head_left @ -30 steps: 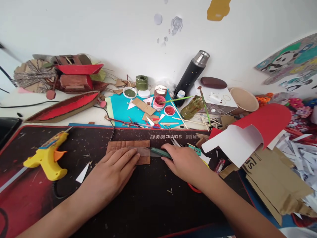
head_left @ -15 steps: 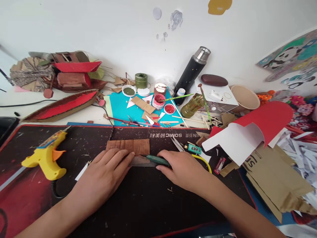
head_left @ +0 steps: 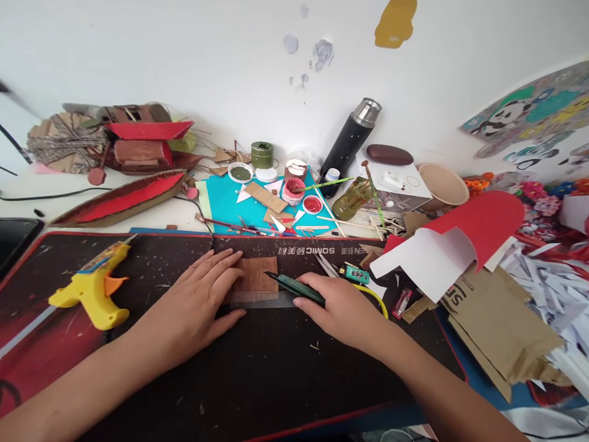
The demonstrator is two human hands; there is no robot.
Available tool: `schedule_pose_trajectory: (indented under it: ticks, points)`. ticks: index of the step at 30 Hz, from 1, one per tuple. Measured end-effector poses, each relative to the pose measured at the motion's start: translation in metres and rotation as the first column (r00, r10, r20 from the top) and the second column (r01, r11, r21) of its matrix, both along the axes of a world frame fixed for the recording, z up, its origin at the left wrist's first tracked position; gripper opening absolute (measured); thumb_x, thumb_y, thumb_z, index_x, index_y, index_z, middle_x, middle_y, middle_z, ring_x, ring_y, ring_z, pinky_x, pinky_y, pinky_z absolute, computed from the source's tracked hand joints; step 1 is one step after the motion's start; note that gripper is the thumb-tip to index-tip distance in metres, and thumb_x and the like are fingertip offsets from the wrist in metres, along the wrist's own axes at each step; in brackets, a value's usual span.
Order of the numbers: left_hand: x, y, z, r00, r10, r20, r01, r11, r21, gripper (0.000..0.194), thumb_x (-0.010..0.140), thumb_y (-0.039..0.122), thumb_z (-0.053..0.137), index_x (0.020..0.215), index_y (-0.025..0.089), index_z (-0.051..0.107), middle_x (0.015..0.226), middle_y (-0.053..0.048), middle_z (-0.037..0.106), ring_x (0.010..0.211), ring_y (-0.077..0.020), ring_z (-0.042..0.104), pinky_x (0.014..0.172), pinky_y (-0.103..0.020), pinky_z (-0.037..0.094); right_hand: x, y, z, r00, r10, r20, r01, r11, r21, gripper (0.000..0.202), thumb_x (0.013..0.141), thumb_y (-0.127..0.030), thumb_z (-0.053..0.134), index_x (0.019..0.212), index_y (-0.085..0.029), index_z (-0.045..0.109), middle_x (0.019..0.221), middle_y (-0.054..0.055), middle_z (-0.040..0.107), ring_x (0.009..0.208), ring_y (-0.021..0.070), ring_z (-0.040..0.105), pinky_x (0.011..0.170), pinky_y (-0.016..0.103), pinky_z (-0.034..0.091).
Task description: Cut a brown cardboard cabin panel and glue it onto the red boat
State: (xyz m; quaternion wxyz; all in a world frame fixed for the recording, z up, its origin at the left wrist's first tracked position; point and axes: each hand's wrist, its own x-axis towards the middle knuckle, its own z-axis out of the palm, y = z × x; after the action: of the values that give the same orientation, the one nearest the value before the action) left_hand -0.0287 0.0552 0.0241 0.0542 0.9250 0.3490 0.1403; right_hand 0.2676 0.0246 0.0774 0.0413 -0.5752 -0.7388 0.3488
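A brown painted piece of cardboard lies on the dark mat, with a clear strip along its near edge. My left hand rests flat over the left part of the cardboard, fingers spread and thumb apart. My right hand is closed around a dark green cutter, whose tip points left over the right part of the cardboard. Whether the tip touches the surface cannot be made out.
A yellow glue gun lies at the left, scissors and a teal lighter beyond my right hand. Behind stand paint pots, a black thermos and a red boat. Red curved paper sits right.
My left hand has turned and shifted up and left on the cardboard, its thumb now spread. The cutter's tip has risen from the near edge to higher on the cardboard. The view has shifted slightly.
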Motion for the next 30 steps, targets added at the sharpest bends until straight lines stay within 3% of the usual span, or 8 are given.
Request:
schedule_pose_trajectory:
  ticks: [3, 9, 13, 17, 20, 30]
  points:
    - [0.006, -0.004, 0.001, 0.995, 0.089, -0.035, -0.089, 0.996, 0.006, 0.04, 0.1, 0.046, 0.057, 0.124, 0.015, 0.061, 0.138, -0.021, 0.066, 0.124, -0.0384, 0.063, 0.103, -0.057, 0.051, -0.001, 0.0, 0.002, 1.0, -0.003, -0.001, 0.003, 1.0, 0.011, 0.013, 0.104, -0.035, 0.061, 0.111, -0.025, 0.067, 0.1, 0.001, 0.076, 0.088, 0.0202, 0.068, 0.07, 0.03, 0.038]
    - [0.034, -0.028, 0.006, 0.964, 0.223, -0.143, -0.207, 0.971, 0.118, 0.059, 0.099, 0.059, 0.056, 0.124, 0.007, 0.067, 0.138, -0.031, 0.063, 0.112, -0.0443, 0.066, 0.086, -0.056, 0.054, 0.0, 0.0, 0.006, 0.999, -0.03, -0.028, 0.031, 0.999, 0.013, 0.025, 0.103, -0.031, 0.062, 0.126, -0.026, 0.068, 0.114, 0.003, 0.078, 0.102, 0.0232, 0.072, 0.083, 0.032, 0.046]
    - [0.028, -0.036, 0.007, 0.974, 0.205, -0.095, -0.192, 0.972, 0.133, 0.061, 0.1, 0.062, 0.054, 0.125, 0.008, 0.068, 0.142, -0.029, 0.062, 0.11, -0.0418, 0.067, 0.088, -0.055, 0.055, 0.004, -0.003, 0.003, 1.0, 0.01, 0.007, -0.01, 1.0, 0.019, 0.035, 0.104, -0.031, 0.059, 0.138, -0.026, 0.064, 0.121, 0.006, 0.078, 0.109, 0.0252, 0.072, 0.089, 0.034, 0.049]
    - [0.012, -0.036, 0.005, 0.998, 0.056, -0.005, -0.054, 0.979, 0.196, 0.035, 0.107, 0.036, 0.048, 0.128, 0.019, 0.07, 0.15, -0.015, 0.063, 0.13, -0.0362, 0.062, 0.101, -0.05, 0.051, 0.003, -0.003, 0.002, 0.995, 0.059, 0.08, -0.061, 0.998, 0.018, 0.036, 0.108, -0.031, 0.05, 0.141, -0.025, 0.063, 0.117, 0.007, 0.079, 0.105, 0.026, 0.073, 0.086, 0.035, 0.049]
    - [0.008, -0.035, -0.001, 0.998, -0.059, -0.004, 0.059, 0.978, 0.199, 0.035, 0.108, 0.029, 0.045, 0.131, 0.022, 0.071, 0.149, -0.008, 0.066, 0.137, -0.0314, 0.059, 0.109, -0.046, 0.048, -0.004, -0.001, 0.006, 0.988, 0.091, 0.128, -0.095, 0.995, 0.026, 0.036, 0.109, -0.032, 0.049, 0.141, -0.025, 0.063, 0.113, 0.008, 0.079, 0.101, 0.0258, 0.073, 0.084, 0.034, 0.048]
    - [0.01, -0.036, -0.013, 0.999, -0.043, 0.025, 0.038, 0.988, 0.152, 0.037, 0.108, 0.028, 0.045, 0.135, 0.017, 0.069, 0.142, -0.011, 0.071, 0.136, -0.0325, 0.06, 0.109, -0.046, 0.05, -0.028, 0.008, 0.011, 0.959, 0.175, 0.224, -0.181, 0.983, 0.008, 0.032, 0.109, -0.029, 0.047, 0.136, -0.022, 0.062, 0.108, 0.01, 0.077, 0.096, 0.0256, 0.072, 0.083, 0.034, 0.046]
